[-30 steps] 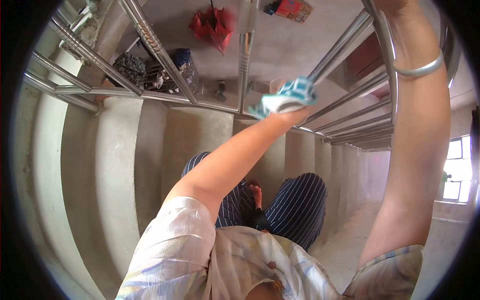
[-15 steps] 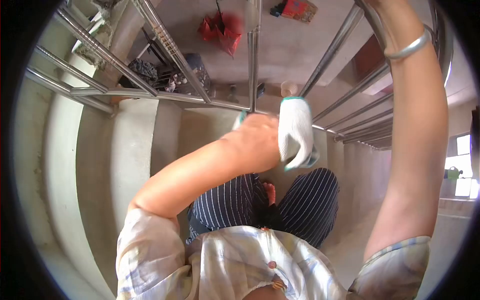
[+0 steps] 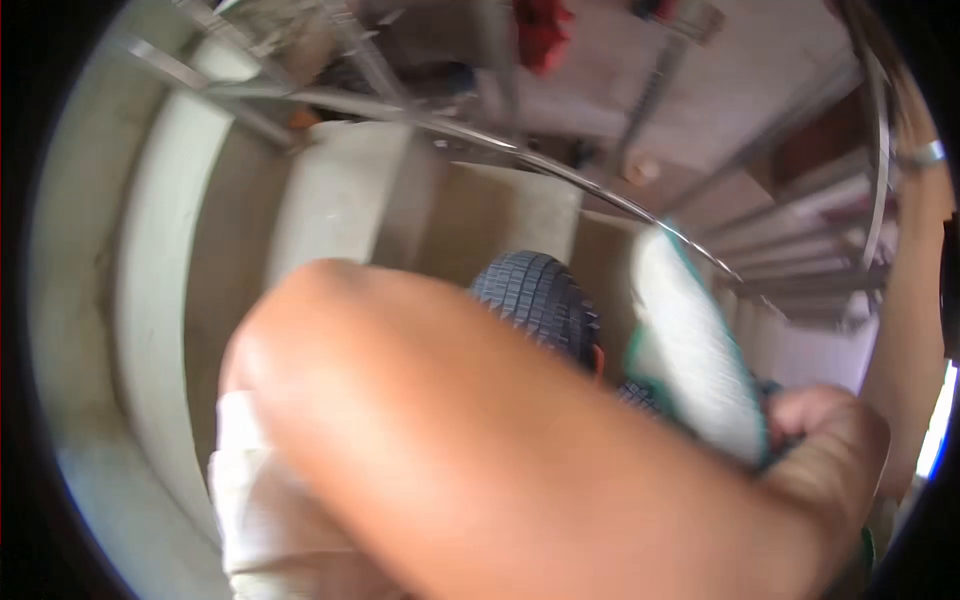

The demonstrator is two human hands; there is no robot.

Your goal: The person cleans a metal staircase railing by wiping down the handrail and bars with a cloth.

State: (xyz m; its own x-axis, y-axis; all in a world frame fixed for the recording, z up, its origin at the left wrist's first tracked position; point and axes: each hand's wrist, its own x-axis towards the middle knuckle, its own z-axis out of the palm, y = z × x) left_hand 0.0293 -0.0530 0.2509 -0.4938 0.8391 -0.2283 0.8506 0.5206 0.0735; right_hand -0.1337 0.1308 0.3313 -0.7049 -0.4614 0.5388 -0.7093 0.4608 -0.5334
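Bent across the front of the view, my left arm ends in my left hand (image 3: pixel 825 430) at the lower right, its fingers curled on a white glove (image 3: pixel 695 335) with green edging. The glove hangs out to the left of the fingers, blurred. My right arm rises along the right edge, with a bracelet (image 3: pixel 933 152) at the wrist, beside the curved metal handrail (image 3: pixel 880 150). Above the wrist, the fingers of my right hand cannot be made out. A dark patterned trouser knee (image 3: pixel 530 295) shows behind my left forearm.
Pale stair steps (image 3: pixel 345 200) descend along the left and centre. A metal railing (image 3: pixel 560 170) runs across the upper part, with upright bars. Beyond it, a red object (image 3: pixel 543 35) lies on the floor below. A bright window (image 3: pixel 938 420) is at the right edge.
My left hand has moved right and down with the glove, and my left forearm now covers the lower middle. The view has turned, shifting the stairs and railing. My right arm is nearer the edge.
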